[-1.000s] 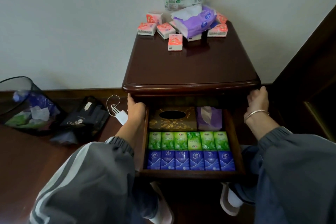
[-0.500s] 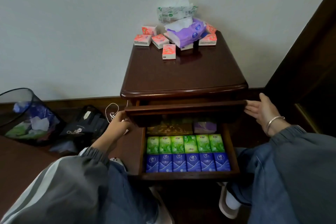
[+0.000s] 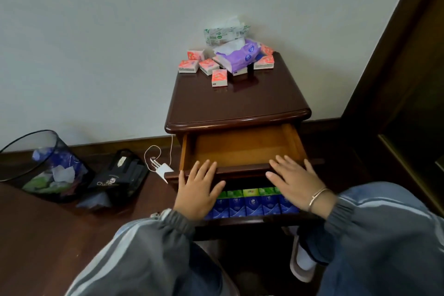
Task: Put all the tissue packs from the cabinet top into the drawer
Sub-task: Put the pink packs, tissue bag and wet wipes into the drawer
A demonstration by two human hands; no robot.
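1. Two hands lie flat with fingers spread, the left hand [image 3: 197, 190] and the right hand [image 3: 295, 182], both pressing on the top drawer's [image 3: 240, 149] front edge and holding nothing.
2. Tissue packs [image 3: 219, 77] cluster at the back of the cabinet top [image 3: 235, 103], by the wall: small pink ones, a purple pack [image 3: 240, 57] and a green-white pack [image 3: 225, 35].
3. Below, the lower drawer [image 3: 252, 220] stands open, showing rows of green packs [image 3: 249, 192] and blue packs [image 3: 252, 208].

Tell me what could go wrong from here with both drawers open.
The lower drawer looks packed with green and blue packs, so only the empty upper drawer has room. The left hand and right hand lie flat on its front edge, a pinch risk. The purple pack lies tilted over pink packs, which could tumble.
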